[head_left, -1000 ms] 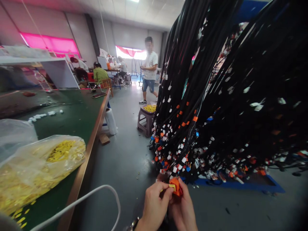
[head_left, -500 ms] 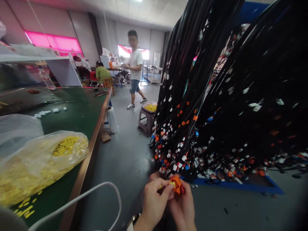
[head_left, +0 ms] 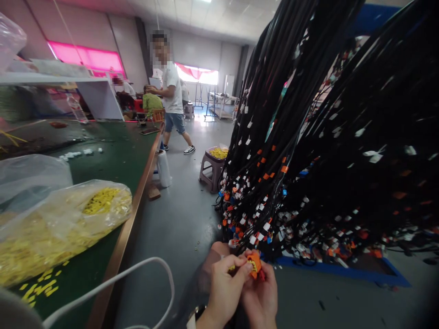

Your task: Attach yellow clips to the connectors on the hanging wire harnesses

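Both hands are closed on one orange connector (head_left: 254, 265): left hand (head_left: 224, 292) pinches it from the left with thumb and forefinger, with one small yellow clip showing at its fingertips, and right hand (head_left: 262, 299) cups it from below and right. Directly above and behind the grip hangs one big mass of black wire harnesses (head_left: 308, 137), too many to count. Left of the grip sit one green bench (head_left: 113, 160), one bag of yellow parts (head_left: 61, 224) and one white cable (head_left: 137, 269); beyond it, one stool (head_left: 211, 167) and one standing person (head_left: 171, 91).
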Tool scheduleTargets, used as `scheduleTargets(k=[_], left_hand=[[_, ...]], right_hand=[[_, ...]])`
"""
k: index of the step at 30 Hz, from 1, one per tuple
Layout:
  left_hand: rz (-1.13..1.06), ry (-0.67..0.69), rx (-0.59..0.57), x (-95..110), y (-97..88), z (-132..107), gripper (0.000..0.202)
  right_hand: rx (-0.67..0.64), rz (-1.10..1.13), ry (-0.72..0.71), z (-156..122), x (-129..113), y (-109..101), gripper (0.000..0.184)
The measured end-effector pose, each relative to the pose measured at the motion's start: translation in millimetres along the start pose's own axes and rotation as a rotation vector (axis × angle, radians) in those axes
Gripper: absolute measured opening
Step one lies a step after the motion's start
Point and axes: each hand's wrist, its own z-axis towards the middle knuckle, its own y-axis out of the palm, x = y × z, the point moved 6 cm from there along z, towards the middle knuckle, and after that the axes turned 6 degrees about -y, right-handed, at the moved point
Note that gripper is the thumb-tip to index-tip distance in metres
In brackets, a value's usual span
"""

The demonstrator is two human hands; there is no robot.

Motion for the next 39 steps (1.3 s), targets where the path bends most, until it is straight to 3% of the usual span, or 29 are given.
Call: scheduleTargets(k=[5, 10, 14, 22, 34, 39], left_hand=[[0.014, 0.031, 0.042, 2, -2.1, 1, 0.014], [-0.031, -0.017, -0.012, 3, 0.7, 2, 0.010], [-0.114, -0.086, -0.141, -1, 8.3, 4, 0.017], [-0.217, -0.173, -0.405, -2, 17.4, 4, 0.043], [0.073, 0.065, -0.164, 9, 6.5, -5, 0.027], [-0.049, 0.031, -0.285, 13, 13.6, -4, 0.028]], right_hand=[[-0.026, -0.002, -0.024, -1, 0, 0, 0.024], [-0.073, -0.033, -0.069, 1, -1, -2, 0.022], [-0.134, -0.135, -0.141, 2, -7, -3, 0.019], [-0.128, -0.216, -0.097, -7, -7, 5, 0.020], [-0.164, -0.225, -0.187, -13, -6, 14, 0.016], [-0.162, -0.220, -0.168, -8, -7, 6, 0.016]])
